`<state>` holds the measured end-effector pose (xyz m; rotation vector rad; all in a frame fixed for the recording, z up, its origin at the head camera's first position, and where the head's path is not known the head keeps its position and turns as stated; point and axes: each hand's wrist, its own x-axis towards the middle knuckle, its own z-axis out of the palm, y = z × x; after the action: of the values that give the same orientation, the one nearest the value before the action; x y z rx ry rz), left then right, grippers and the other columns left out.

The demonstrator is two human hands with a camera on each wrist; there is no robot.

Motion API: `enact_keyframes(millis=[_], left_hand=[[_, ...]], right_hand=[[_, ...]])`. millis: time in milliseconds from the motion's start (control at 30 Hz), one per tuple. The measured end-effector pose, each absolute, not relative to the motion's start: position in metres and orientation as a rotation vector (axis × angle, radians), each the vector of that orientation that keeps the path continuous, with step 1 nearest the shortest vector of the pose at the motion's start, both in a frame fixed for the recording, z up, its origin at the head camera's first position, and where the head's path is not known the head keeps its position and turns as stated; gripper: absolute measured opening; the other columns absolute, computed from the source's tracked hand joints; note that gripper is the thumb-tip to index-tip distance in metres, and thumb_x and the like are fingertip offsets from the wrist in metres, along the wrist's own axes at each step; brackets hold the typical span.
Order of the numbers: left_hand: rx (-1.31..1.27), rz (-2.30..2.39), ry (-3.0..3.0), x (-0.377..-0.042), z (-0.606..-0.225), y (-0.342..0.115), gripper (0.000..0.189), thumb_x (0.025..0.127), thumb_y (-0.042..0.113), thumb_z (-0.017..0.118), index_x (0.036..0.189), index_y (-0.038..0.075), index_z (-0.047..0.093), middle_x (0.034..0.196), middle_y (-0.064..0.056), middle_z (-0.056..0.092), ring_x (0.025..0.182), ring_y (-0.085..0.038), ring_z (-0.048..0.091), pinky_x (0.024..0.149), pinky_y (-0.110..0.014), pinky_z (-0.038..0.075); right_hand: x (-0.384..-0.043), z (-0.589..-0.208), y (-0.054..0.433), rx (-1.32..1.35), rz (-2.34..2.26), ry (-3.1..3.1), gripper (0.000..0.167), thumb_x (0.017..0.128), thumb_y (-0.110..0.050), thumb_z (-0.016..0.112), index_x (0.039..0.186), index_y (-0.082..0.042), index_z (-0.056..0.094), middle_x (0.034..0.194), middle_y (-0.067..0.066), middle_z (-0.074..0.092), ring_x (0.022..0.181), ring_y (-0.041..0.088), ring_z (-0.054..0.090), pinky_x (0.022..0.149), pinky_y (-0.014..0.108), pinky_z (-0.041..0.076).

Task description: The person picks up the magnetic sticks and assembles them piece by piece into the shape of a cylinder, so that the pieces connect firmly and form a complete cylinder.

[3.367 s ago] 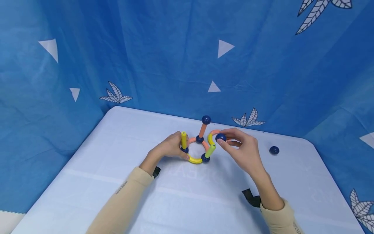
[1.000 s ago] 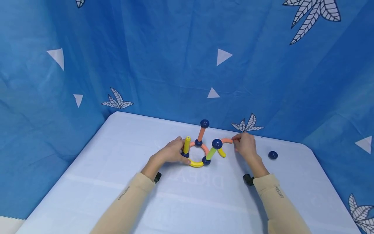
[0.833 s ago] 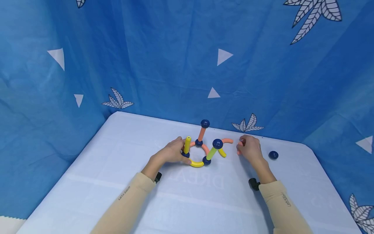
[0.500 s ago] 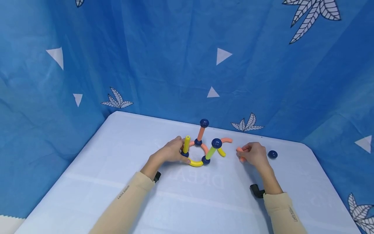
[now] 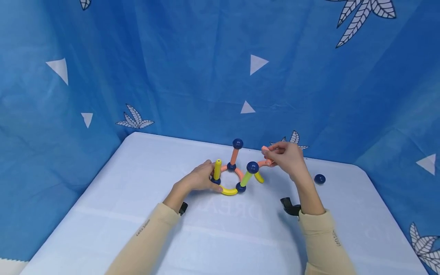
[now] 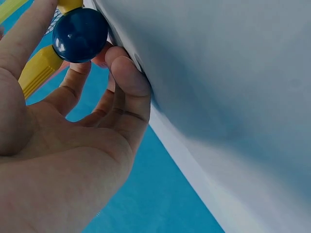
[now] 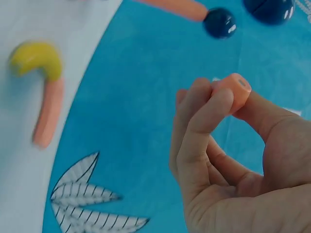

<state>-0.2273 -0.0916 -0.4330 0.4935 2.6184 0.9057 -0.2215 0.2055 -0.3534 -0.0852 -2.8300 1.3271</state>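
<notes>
My left hand holds a ring of curved magnetic rods and dark blue balls at its left corner. In the left wrist view, its fingers surround that corner's blue ball. Three uprights rise from the ring: a bare-topped yellow rod, an orange rod capped by a ball, and a lime rod capped by another ball. Raised right of these, my right hand pinches a salmon-orange magnetic rod between thumb and fingers. The rod's full shape is partly hidden.
A yellow curved rod and an orange curved rod lie touching on the white table, behind the lime upright. One loose blue ball sits farther right. Blue cloth hangs at the table's back and sides.
The ball my right hand held is now atop the lime rod. That hand has since picked an orange rod off the table, lifted it and moved left. My left hand keeps its place.
</notes>
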Motion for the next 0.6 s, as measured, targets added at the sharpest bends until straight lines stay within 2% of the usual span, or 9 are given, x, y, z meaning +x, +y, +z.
enact_keyframes(millis=[200,300,433,600], left_hand=[[0.536,0.912,2.605,-0.227,-0.435,-0.091,0.049,0.077,0.035,0.096,0.107,0.012,0.065,0.102,-0.006,0.053,0.09,-0.021,0.052,0.081,-0.034,0.045],[0.545,0.911,2.611,-0.228,-0.435,-0.09,0.048,0.077,0.035,0.096,0.105,0.012,0.065,0.101,-0.006,0.053,0.089,-0.021,0.052,0.08,-0.034,0.045],[0.519,0.922,2.616,-0.229,-0.434,-0.091,0.046,0.077,0.033,0.097,0.103,0.011,0.065,0.102,-0.006,0.053,0.09,-0.021,0.052,0.082,-0.035,0.045],[0.498,0.906,2.615,-0.231,-0.437,-0.092,0.049,0.077,0.035,0.097,0.106,0.01,0.066,0.104,-0.006,0.053,0.09,-0.021,0.052,0.082,-0.035,0.046]], right_hand=[[-0.22,-0.356,0.185,-0.072,1.376,-2.714,0.041,0.095,-0.037,0.08,0.116,-0.002,0.072,0.1,0.018,0.077,0.072,0.017,0.077,0.072,0.034,0.063],[-0.219,-0.36,0.181,-0.08,1.352,-2.687,0.043,0.094,-0.039,0.081,0.115,-0.003,0.073,0.097,0.017,0.078,0.069,0.014,0.076,0.068,0.029,0.061],[-0.221,-0.361,0.179,-0.057,1.334,-2.683,0.044,0.094,-0.041,0.081,0.115,-0.004,0.073,0.094,0.017,0.078,0.068,0.016,0.076,0.065,0.025,0.058],[-0.222,-0.362,0.174,-0.056,1.372,-2.712,0.044,0.094,-0.042,0.08,0.116,-0.004,0.072,0.094,0.016,0.078,0.072,0.02,0.078,0.07,0.027,0.061]])
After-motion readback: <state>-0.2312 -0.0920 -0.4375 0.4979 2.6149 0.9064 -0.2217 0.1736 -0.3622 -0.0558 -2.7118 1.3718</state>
